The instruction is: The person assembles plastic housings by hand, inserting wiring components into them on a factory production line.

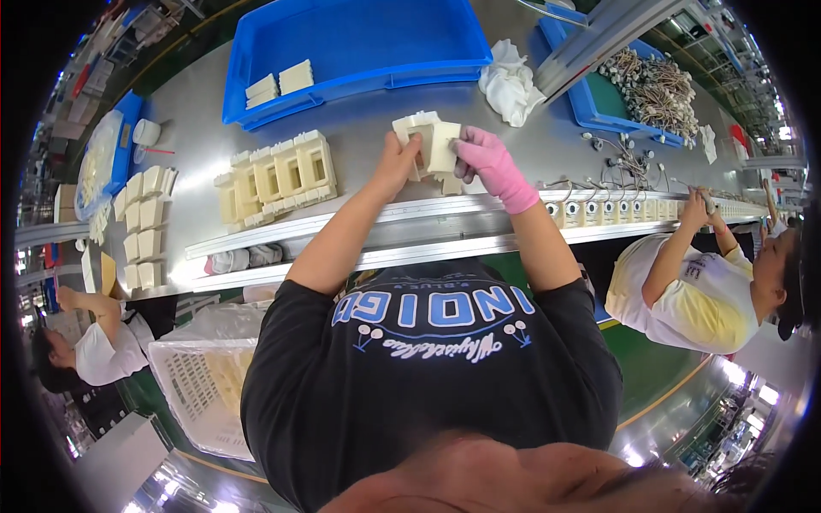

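Observation:
My left hand (396, 164), bare, is closed on a cream plastic housing (416, 125) above the metal bench. My right hand (494, 164) wears a pink glove with grey fingertips and pinches a flat cream plastic panel (443, 149) by its right edge. The panel stands upright against the housing's right side; whether the two are joined I cannot tell. Just below them a small part of another cream piece (449, 182) shows near the rail. Left of my hands stands a row of open cream housings (282, 178).
A large blue tray (359, 79) with cream panels lies beyond my hands, a white cloth (510, 85) beside it. Metal rails (368, 231) run along the near edge, carrying cream units at right. A blue bin (590, 107) holds wired parts. Co-workers stand at both sides.

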{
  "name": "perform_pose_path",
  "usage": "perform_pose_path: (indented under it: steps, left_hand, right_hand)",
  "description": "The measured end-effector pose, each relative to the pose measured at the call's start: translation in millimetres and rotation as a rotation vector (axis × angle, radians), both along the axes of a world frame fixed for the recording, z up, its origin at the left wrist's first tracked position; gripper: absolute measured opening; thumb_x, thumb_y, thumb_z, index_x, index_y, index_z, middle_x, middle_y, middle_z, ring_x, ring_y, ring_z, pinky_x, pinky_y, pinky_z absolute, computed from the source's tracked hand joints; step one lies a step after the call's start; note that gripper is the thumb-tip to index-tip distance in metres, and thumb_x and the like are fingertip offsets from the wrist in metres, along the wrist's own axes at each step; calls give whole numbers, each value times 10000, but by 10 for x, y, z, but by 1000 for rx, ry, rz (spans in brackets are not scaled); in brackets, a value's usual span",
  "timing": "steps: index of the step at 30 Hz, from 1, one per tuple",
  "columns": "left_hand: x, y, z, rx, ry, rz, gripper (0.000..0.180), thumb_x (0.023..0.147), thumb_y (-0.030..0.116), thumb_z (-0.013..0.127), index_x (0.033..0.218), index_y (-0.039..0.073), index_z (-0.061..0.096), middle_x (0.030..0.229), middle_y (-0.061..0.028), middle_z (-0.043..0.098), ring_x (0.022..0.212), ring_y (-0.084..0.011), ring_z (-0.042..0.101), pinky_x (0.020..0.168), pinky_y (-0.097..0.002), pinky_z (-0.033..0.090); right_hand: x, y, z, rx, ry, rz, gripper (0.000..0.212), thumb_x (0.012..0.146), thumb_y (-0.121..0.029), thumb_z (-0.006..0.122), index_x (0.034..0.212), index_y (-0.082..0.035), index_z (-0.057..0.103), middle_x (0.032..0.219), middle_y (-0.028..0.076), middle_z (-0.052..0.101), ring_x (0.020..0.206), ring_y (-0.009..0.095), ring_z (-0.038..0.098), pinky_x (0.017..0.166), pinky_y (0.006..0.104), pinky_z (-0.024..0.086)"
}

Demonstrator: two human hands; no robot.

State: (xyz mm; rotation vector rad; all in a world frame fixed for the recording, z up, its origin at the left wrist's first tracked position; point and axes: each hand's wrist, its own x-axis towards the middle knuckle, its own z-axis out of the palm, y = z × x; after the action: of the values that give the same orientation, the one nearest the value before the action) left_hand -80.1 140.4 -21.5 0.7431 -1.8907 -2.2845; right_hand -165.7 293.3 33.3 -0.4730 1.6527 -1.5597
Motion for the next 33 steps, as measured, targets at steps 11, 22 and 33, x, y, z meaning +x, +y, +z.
perform_pose_path:
  steps: [11, 22, 33]
  left_hand:
    - [77, 28, -27, 55, 305, 13, 341, 954, 335, 276, 1119, 58, 387, 993, -80, 500, 889, -131, 502, 752, -271, 441]
    - [81, 9, 23, -192, 457, -14, 378, 954, 322, 270, 1199, 46, 350, 1108, -79, 467, 989, -137, 461, 856, -268, 376]
    - [110, 24, 114, 265, 148, -188, 377, 875, 254, 509, 1161, 51, 371, 972, -122, 548, 841, -202, 586, 609, -309, 508]
  right_hand:
    - [425, -306, -155, 9, 976, -173, 417, 793, -57, 546, 1165, 0, 368, 712, 99, 543, 592, 204, 548, 536, 308, 433]
    - [435, -302, -221, 10, 1201, -190, 459, 764, -50, 579, 1170, -21, 369, 626, 70, 477, 522, 205, 508, 495, 319, 402]
    - [308, -88, 237, -27, 372, -2, 447, 765, -27, 526, 1199, -31, 419, 773, 73, 539, 689, 158, 550, 674, 273, 448]
